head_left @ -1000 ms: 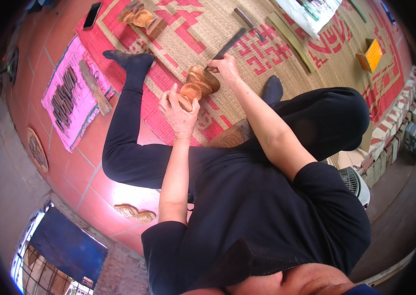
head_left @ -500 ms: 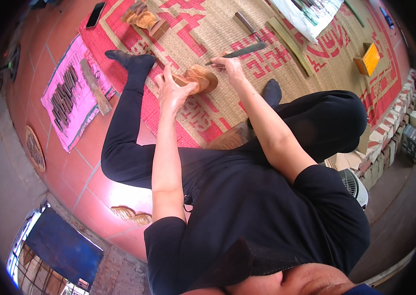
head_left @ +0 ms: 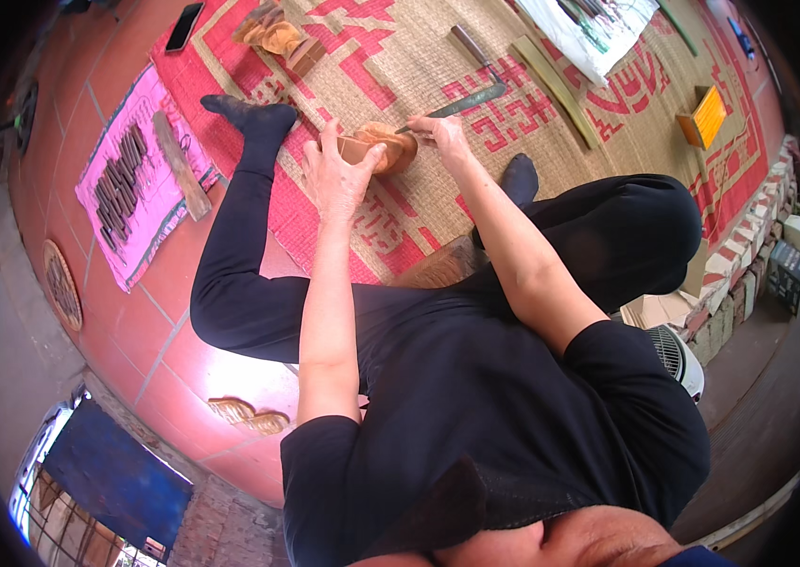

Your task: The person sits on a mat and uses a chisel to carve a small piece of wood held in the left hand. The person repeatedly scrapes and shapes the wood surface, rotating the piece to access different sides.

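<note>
The left hand [head_left: 337, 181] held the carved wood [head_left: 400, 151] with spread grip; the right hand [head_left: 445, 138], stretched forward, gripped a dark tool [head_left: 471, 101].

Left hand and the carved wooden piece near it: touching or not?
Touching. The head view shows the left hand with its thumb pressed along the side of the carved wooden piece, no gap between.

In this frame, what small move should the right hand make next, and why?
Probably a short, light stroke of the dark tool along the carved wooden piece: the right hand holds the tool with its thin end close to that piece, which the left hand grasps. Whether tool and wood touch is unclear.
</note>
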Motion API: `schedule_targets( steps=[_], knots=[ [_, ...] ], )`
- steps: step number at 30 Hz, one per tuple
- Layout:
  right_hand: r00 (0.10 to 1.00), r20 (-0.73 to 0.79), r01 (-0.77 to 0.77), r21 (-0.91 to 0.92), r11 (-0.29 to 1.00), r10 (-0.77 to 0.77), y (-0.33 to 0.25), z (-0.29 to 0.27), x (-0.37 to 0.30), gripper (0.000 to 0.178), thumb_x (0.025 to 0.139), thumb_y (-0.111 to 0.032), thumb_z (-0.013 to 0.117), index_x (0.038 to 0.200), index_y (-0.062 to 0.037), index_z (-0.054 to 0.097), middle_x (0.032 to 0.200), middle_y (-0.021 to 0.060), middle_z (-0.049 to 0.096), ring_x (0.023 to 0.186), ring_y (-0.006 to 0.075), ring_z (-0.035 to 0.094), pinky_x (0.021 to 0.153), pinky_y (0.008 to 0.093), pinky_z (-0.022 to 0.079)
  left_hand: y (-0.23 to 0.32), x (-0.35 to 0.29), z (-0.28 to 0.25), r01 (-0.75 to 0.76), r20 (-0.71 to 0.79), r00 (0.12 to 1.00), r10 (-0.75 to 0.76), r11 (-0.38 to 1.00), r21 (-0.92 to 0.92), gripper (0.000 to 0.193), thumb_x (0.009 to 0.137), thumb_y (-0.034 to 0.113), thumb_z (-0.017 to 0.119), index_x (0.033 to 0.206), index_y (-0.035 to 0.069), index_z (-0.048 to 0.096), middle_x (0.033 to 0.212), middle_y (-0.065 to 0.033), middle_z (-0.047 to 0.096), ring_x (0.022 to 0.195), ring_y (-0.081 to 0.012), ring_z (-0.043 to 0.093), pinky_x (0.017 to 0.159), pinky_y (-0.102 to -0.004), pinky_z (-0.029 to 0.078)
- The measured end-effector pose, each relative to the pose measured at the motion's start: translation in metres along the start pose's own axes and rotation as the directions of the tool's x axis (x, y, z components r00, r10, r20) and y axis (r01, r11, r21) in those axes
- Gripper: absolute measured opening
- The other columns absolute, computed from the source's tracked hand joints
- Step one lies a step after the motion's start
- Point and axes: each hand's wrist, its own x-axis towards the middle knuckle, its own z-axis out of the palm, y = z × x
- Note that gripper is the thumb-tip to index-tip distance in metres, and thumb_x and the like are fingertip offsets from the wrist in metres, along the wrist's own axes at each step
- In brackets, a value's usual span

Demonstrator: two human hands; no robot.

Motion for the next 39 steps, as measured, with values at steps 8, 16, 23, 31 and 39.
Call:
schedule_targets(
  steps=[8,16,23,31,39],
  knots=[
    [0.976,0.113,0.206,-0.193,0.959,-0.186,-0.009,0.007,-0.004,0.024,0.067,-0.013,0.076,0.086,0.0006,0.073,0.077,0.0075,0.070,0.073,0.0172,0.065,0.069,0.0293,0.050,-0.001,0.005,0.006,0.170,-0.100,0.977,-0.188,0.971,-0.166,0.085,0.071,0.059,0.074,0.138,0.014,0.045,0.119,-0.0203,0.051,0.112,-0.0359,0.054,0.093,-0.0458,0.045],
    [0.969,0.080,0.239,-0.529,0.814,-0.232,-0.016,0.026,-0.010,0.023,0.067,-0.020,0.076,0.085,-0.0052,0.074,0.076,0.0084,0.070,0.076,0.0190,0.068,0.072,0.0327,0.051,0.000,0.015,-0.002,0.286,-0.020,0.954,-0.299,0.928,-0.237,0.087,0.072,0.064,0.070,0.140,0.017,0.044,0.128,-0.0230,0.048,0.123,-0.0366,0.048,0.102,-0.0445,0.039],
    [0.962,0.149,0.269,-0.396,0.878,-0.228,-0.016,0.026,-0.011,0.024,0.067,-0.022,0.076,0.085,-0.0067,0.073,0.078,0.0115,0.071,0.078,0.0233,0.069,0.073,0.0349,0.052,0.000,0.015,-0.001,0.267,-0.045,0.958,-0.283,0.939,-0.217,0.085,0.072,0.058,0.073,0.139,0.014,0.044,0.123,-0.0208,0.049,0.116,-0.0360,0.051,0.098,-0.0450,0.042],
    [0.964,0.084,0.249,-0.612,0.751,-0.251,-0.019,0.031,-0.009,0.025,0.065,-0.024,0.077,0.082,-0.0052,0.073,0.076,0.0133,0.070,0.076,0.0259,0.068,0.073,0.0352,0.052,0.000,0.013,0.002,0.252,-0.064,0.961,-0.270,0.945,-0.208,0.084,0.072,0.057,0.075,0.137,0.014,0.045,0.123,-0.0204,0.050,0.115,-0.0353,0.053,0.097,-0.0447,0.043],
    [0.981,0.079,0.188,-0.179,0.966,-0.176,-0.011,0.021,0.000,0.021,0.068,-0.019,0.076,0.079,-0.0018,0.071,0.073,0.0090,0.070,0.068,0.0173,0.066,0.064,0.0306,0.050,-0.002,0.016,0.001,0.266,-0.064,0.956,-0.287,0.937,-0.228,0.085,0.071,0.058,0.074,0.137,0.013,0.045,0.123,-0.0210,0.050,0.115,-0.0354,0.053,0.097,-0.0448,0.043]
  ],
)
